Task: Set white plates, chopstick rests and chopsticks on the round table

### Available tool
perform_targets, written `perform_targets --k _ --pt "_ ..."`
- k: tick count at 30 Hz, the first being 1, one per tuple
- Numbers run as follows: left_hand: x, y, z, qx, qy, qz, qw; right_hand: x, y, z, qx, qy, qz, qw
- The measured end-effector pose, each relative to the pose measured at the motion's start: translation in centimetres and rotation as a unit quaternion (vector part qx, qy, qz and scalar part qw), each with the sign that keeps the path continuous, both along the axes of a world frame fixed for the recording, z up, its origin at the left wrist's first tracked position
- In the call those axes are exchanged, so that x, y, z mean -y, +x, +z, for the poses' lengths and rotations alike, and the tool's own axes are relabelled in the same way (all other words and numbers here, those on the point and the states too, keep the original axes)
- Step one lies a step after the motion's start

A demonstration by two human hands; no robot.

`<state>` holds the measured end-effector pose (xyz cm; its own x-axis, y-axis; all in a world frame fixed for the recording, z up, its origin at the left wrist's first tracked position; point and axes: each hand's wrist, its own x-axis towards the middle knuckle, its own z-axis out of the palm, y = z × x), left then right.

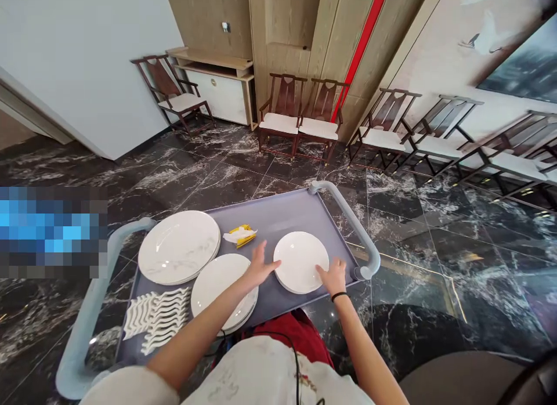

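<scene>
A small stack of round white plates (300, 260) sits on the right half of a grey cart tray (285, 210). My left hand (260, 268) is at the stack's left side, fingers spread and thumb pointing toward the rim. At the lower right rim, my right hand (332, 275) has its thumb over the plate's edge, the fingers apart from it; firm contact cannot be made out. Another stack of white plates (217, 283) lies partly beneath my left forearm. Larger white plates (178, 245) are piled at the tray's far left.
White wavy pieces (159, 318) lie in rows at the tray's left front. A yellow-and-white packet (241, 235) rests near the middle. Grey handles (348, 219) rise at both tray ends. Several wooden chairs (282, 120) line the wall; a round grey surface (470, 382) is at lower right.
</scene>
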<state>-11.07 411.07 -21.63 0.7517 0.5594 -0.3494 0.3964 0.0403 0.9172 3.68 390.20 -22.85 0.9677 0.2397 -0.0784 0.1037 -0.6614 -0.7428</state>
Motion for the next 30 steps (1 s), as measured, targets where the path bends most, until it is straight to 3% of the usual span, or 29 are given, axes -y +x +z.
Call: perform_targets --k 1,2,4,6,8,10,12,15,17,22,30 --pt "-1.0 -2.1 1.2 0.026 0.043 0.000 0.999 -0.8 -1.2 1.2 0.070 -0.016 0.040 0.997" --pt "-2.1 -4.4 2.2 0.046 0.161 -0.022 0.986 -1.9 -2.7 2.2 0.117 -0.007 0.108 0.987" --pt "-4.5 -9.2 3.0 0.008 0.353 -0.010 0.935 -4.8 -6.2 3.1 0.129 0.024 0.300 0.945" --pt "-6.4 -13.6 2.3 -0.090 0.449 0.001 0.889 -8.0 -9.7 2.8 0.083 0.006 0.447 0.891" --pt "-7.2 -17.2 0.5 -0.185 0.479 -0.005 0.858 -10.7 -12.3 1.8 0.051 -0.064 0.494 0.866" --pt "-6.9 -19.6 -1.6 -0.260 0.452 0.006 0.854 -12.3 -14.0 1.1 0.044 -0.133 0.483 0.865" --pt "-6.0 -21.1 -3.4 -0.302 0.368 0.027 0.879 -12.7 -14.8 0.8 0.050 -0.158 0.468 0.868" --pt "-4.9 -22.5 -5.1 -0.301 0.223 0.078 0.924 -12.0 -15.6 0.9 0.067 -0.140 0.475 0.866" --pt "-4.7 -23.3 -5.7 -0.286 0.173 0.120 0.935 -11.2 -16.2 0.8 0.073 -0.126 0.490 0.859" --pt "-5.3 -25.4 -5.7 -0.264 0.116 0.191 0.938 -10.6 -16.8 0.3 0.034 -0.086 0.499 0.862" --pt "-5.5 -25.8 -4.2 -0.221 0.065 0.241 0.943 -12.1 -13.1 -1.3 -0.004 -0.110 0.423 0.899"
